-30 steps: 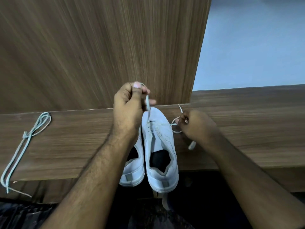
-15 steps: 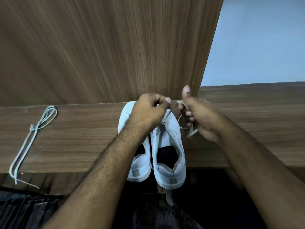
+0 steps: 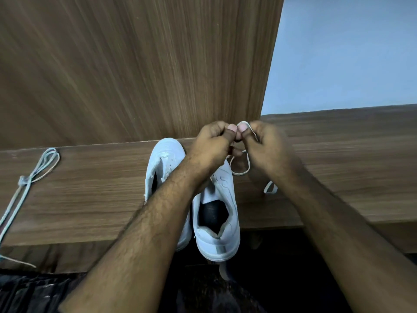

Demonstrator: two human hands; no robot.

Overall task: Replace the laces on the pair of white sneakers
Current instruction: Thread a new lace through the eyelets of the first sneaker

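Observation:
Two white sneakers stand side by side on a wooden shelf (image 3: 90,199), toes toward the back panel. The left sneaker (image 3: 162,163) is partly covered by my left forearm. The right sneaker (image 3: 218,218) shows its dark inside and its heel overhangs the shelf's front edge. Above the right sneaker's toe, my left hand (image 3: 212,145) and my right hand (image 3: 266,147) meet thumb to thumb, both pinching a white lace (image 3: 244,164). The lace loops down below my right hand, and one end (image 3: 270,188) hangs to the right.
A second lace (image 3: 33,175), pale and knotted, lies stretched along the shelf's left side, its ends trailing over the front edge. A tall wooden panel (image 3: 135,75) rises right behind the sneakers. A pale wall (image 3: 349,53) shows at the right. Below the shelf it is dark.
My hands have come together above the right sneaker's toe, from apart on either side of it. The lace now forms a small loop between my thumbs. The view has shifted slightly.

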